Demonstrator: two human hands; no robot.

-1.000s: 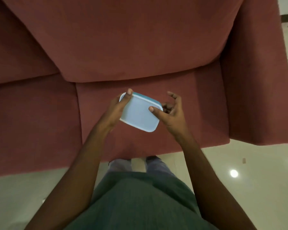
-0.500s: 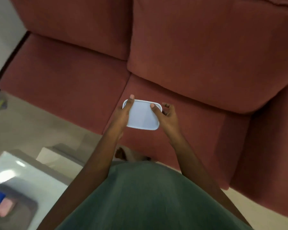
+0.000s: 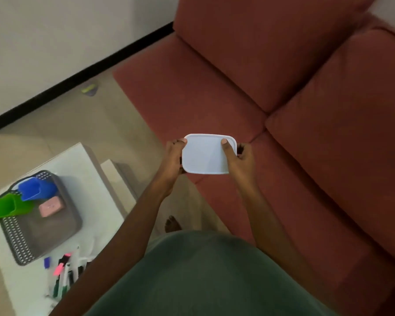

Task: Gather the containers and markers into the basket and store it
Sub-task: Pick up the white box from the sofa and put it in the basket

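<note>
Gripping the box (image 3: 206, 155) with both hands (image 3: 172, 159) (image 3: 241, 159), keep it level; lower it into the basket's (image 3: 16, 236) probably free middle.

You have the lidded container (image 3: 206, 155) between left grip (image 3: 172, 160) and right grip (image 3: 240, 159), over the sofa's (image 3: 306, 156) front edge; table (image 3: 89, 190) to your left, basket (image 3: 16, 236) on it holding three small containers (image 3: 35, 189), markers (image 3: 64, 274) on the table nearer you.
</note>
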